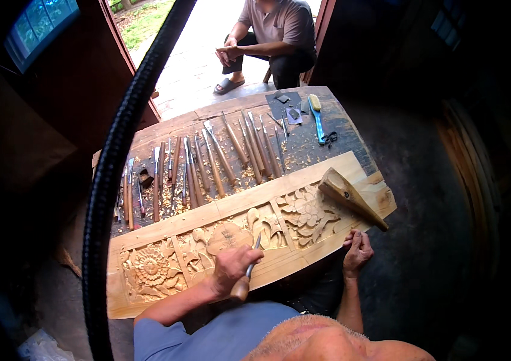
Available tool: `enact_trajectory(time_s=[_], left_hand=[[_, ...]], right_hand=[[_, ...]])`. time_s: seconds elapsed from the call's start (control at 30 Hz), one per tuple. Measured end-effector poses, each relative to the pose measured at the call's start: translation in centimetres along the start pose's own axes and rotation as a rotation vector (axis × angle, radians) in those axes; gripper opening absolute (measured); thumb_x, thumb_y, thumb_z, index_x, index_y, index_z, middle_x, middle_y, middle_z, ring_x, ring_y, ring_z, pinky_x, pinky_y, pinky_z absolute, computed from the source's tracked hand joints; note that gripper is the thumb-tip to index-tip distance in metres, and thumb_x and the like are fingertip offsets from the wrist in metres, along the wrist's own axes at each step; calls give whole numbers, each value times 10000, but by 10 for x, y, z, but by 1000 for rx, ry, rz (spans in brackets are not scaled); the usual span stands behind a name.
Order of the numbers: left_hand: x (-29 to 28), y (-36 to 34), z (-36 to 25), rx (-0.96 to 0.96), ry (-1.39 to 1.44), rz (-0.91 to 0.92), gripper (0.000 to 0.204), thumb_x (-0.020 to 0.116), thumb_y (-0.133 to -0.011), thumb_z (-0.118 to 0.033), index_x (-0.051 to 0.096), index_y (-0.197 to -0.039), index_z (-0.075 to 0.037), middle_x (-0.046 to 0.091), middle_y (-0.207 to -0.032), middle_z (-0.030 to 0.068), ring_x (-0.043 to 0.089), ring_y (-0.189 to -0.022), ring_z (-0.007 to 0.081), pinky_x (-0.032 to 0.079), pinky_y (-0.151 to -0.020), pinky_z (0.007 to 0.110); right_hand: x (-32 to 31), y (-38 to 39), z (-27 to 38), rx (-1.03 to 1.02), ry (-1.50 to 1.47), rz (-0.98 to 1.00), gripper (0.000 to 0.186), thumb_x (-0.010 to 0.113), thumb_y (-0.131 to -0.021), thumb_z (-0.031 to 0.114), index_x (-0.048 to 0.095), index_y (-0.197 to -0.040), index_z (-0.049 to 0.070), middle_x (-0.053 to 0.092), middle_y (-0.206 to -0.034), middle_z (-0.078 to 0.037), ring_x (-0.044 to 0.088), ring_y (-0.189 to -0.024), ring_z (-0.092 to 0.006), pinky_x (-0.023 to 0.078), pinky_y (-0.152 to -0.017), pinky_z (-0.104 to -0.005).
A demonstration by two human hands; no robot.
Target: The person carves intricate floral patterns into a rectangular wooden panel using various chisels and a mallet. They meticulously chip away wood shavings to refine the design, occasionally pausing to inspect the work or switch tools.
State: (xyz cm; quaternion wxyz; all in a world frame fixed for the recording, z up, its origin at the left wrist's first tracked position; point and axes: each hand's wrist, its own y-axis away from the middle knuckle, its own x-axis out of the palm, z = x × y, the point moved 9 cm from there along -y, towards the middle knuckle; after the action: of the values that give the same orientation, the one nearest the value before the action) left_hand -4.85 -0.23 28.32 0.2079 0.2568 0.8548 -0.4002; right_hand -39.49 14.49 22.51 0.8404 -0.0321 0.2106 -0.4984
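A long pale wooden panel point(322, 256) carved with flowers and leaves in framed sections lies slanted across the bench in front of me. Over its middle section, my left hand point(235, 265) is closed around a carving chisel point(241, 289). The chisel's wooden handle points toward me and its metal blade away, over the carving. My right hand point(359, 254) has its fingers curled at the panel's near right edge; what they pinch, if anything, is too small to make out. Just beyond that hand, a wooden mallet point(355, 200) rests on the panel's right end.
Several wooden-handled chisels point(222, 157) lie in a row among shavings on the worn bench point(352, 135). At the far right are a blue-handled brush point(317, 117) and dark abrasive sheets point(278, 108). A thick black braided cable point(124, 129) crosses the left. Another person point(276, 36) sits by the doorway.
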Motion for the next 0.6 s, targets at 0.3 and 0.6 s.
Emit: enact_trajectory(time_s=[0.3, 0.6], left_hand=[[17, 1, -6, 58, 4, 53, 256, 726, -874, -55, 632, -1106, -108, 554, -791, 70, 611, -604, 236, 461, -498, 392], [9, -2, -14, 134, -26, 3, 276, 733, -847, -42, 630, -1095, -107, 539, -765, 76, 609, -614, 256, 460, -513, 398]], right_hand=[[-2, -4, -4, 14, 13, -42, 197, 638, -1076, 123, 738, -984, -19, 687, -740, -26, 617, -617, -71, 489, -606, -232], [17, -28, 112, -648, 627, -108, 481, 902, -824, 116, 718, -1263, 43, 749, -1235, -182, 712, -1119, -389, 575, -959, -455]])
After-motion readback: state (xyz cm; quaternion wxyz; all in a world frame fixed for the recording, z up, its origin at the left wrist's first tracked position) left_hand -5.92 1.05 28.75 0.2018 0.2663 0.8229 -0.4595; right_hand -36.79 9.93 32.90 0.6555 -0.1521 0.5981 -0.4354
